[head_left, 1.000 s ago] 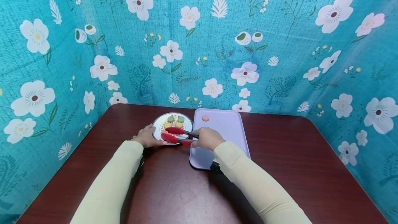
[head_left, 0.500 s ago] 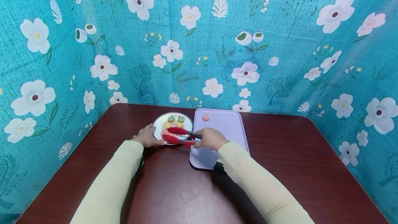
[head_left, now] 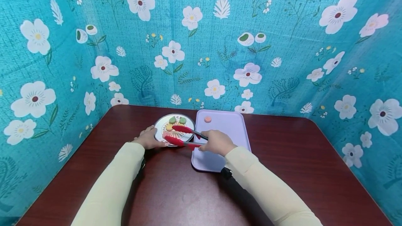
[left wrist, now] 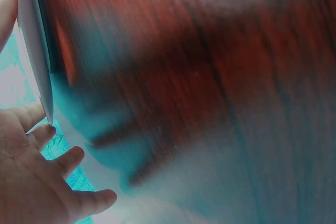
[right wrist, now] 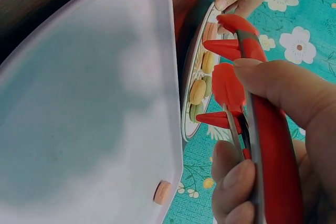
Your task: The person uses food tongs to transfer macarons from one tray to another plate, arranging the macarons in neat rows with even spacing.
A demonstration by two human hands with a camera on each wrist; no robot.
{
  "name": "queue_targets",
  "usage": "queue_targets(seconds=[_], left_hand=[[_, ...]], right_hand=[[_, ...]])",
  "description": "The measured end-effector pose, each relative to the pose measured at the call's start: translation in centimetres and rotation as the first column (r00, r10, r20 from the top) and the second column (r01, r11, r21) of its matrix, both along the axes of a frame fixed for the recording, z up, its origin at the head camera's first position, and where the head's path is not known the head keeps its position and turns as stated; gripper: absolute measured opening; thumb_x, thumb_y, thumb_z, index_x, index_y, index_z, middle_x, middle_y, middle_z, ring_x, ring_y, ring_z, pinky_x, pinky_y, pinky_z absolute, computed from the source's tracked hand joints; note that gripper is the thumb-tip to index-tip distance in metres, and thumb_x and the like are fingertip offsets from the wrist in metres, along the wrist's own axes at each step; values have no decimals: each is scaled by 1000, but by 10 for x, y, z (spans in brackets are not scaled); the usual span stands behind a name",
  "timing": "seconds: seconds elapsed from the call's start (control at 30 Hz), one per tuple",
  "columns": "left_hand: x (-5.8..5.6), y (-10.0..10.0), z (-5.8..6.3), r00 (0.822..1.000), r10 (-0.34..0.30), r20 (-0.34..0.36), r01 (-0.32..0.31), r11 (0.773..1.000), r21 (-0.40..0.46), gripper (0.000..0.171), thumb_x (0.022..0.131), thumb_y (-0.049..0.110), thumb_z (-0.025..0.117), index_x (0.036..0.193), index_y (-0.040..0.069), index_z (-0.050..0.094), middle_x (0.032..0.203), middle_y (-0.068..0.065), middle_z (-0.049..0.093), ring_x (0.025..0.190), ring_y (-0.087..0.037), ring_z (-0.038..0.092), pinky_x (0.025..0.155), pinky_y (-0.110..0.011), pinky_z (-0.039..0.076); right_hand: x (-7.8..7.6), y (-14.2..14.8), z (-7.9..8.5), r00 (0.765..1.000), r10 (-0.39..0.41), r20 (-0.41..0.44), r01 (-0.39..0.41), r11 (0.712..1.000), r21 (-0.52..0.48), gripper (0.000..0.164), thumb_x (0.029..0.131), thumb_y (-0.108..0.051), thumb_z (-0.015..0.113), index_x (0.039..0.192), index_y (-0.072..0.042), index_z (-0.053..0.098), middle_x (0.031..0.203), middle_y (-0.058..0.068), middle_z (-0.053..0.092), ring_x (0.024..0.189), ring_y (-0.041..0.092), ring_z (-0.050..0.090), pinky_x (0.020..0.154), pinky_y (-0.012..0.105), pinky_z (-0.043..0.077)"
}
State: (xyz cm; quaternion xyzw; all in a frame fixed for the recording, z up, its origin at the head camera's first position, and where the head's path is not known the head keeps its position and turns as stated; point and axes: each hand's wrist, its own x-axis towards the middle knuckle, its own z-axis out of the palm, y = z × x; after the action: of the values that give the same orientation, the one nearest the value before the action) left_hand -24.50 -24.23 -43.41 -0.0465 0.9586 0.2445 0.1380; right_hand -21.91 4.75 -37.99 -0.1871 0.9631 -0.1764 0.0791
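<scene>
A round white patterned plate holds two green macarons, two yellow macarons and a pink macaron. My left hand grips the plate's left rim, thumb at the near edge and fingers around the side. In the left wrist view, the plate's edge runs between the thumb and fingers of that hand. My right hand holds red-tipped tongs with metal handles. Their arms are spread over the plate's near right part, with nothing visible between them; the upper tip hides one yellow macaron in the head view.
A pale purple tray lies right beside the plate, under my right hand. One pink macaron sits at its far left corner. The dark wooden table meets a blue flowered cloth at the back and sides.
My right hand has shifted slightly to the right, and the tongs' arms have spread wider. The upper tip has moved across a yellow macaron. My left hand and the plate have stayed put.
</scene>
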Motion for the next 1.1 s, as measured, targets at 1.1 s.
queue_targets(seconds=[1.1], left_hand=[[1,0,-1,1000,-24,-19,23,999,-26,102,73,52,76,150,4,29,155,-24,20,135,-46,22,103,-73,21]], right_hand=[[3,36,4,994,-105,-32,104,994,-23,70,73,-29,84,134,-7,58,116,10,67,90,22,57,82,43,51]])
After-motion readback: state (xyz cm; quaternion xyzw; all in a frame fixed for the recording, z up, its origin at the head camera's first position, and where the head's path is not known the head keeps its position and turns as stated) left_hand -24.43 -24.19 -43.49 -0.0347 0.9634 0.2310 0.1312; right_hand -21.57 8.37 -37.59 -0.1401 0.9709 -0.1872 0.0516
